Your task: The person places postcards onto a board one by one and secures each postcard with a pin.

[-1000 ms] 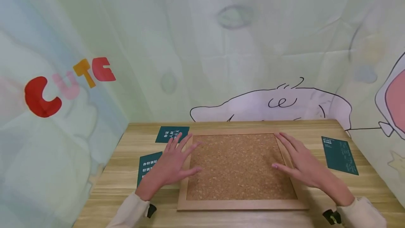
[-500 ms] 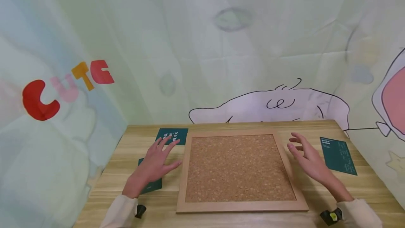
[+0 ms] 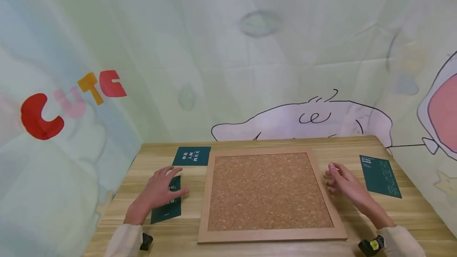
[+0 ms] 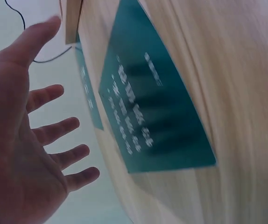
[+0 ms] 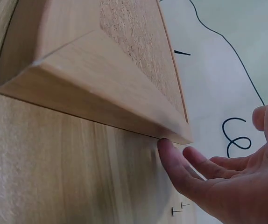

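Observation:
My left hand (image 3: 157, 189) hovers over a dark green card (image 3: 167, 209) with white writing, covering part of it in the head view. In the left wrist view its fingers are spread and bent a little, with nothing in them, beside the same card (image 4: 148, 102). A cork board (image 3: 267, 193) in a pale wooden frame lies flat in the middle of the table. Just off the frame's right side is my right hand (image 3: 348, 187), its fingers loosely bent and holding nothing. The right wrist view shows its fingertips close to the frame's side (image 5: 110, 98).
Another green card (image 3: 192, 156) lies at the board's upper left. A further green card (image 3: 380, 176) is on the right, beyond my right hand. Cloth walls with cartoon prints (image 3: 307, 122) rise behind and beside the wooden table (image 3: 123, 193).
Both hands have come off the board's edges and moved outward. My left hand has gone left and lower, to the nearer left card; my right fingers have curled in. The board stays put.

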A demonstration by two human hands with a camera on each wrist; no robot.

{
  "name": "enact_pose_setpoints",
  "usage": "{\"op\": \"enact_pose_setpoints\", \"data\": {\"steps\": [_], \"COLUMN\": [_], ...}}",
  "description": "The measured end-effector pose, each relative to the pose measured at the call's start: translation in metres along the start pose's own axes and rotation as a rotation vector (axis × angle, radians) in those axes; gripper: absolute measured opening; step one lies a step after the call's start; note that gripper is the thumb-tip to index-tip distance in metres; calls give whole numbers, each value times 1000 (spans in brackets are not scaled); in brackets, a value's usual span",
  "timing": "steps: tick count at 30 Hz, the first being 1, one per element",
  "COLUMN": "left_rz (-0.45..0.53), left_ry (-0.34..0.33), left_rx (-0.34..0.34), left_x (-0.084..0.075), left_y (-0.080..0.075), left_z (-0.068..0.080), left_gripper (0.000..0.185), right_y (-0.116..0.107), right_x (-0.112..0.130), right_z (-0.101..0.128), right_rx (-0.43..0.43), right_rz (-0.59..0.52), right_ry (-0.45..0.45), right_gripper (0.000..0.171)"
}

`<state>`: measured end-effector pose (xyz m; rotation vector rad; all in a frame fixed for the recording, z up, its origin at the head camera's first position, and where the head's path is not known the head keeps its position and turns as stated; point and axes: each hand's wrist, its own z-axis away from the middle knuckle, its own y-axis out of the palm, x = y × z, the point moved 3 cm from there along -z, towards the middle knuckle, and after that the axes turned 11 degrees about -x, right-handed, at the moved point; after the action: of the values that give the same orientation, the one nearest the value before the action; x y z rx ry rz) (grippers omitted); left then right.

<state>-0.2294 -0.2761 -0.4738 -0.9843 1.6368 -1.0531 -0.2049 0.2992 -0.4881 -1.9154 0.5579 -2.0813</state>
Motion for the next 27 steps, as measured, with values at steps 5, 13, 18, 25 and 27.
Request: {"op": "enact_pose_setpoints", "data": {"steps": [5, 13, 18, 25, 27], "left_rz": [-16, -10, -7, 5, 5], "left_ry": [-81, -140, -153, -166, -166], "left_rx": [79, 142, 163, 191, 196], "left_x": [13, 24, 30, 35, 36], "left_y": [3, 5, 8, 7, 7], "left_z": [1, 1, -1, -4, -5], "left_gripper": [102, 113, 114, 114, 114], "right_y": [0, 1, 2, 4, 4], "right_x": [-4, -7, -8, -8, -8], "right_z": [-1, -5, -10, -14, -14], "right_rx": [40, 81, 84, 55, 49], "right_rz": [-26, -2, 46, 94, 112], "right_ry": [34, 79, 113, 135, 126], "right_gripper": [77, 76, 67, 51, 47]}}
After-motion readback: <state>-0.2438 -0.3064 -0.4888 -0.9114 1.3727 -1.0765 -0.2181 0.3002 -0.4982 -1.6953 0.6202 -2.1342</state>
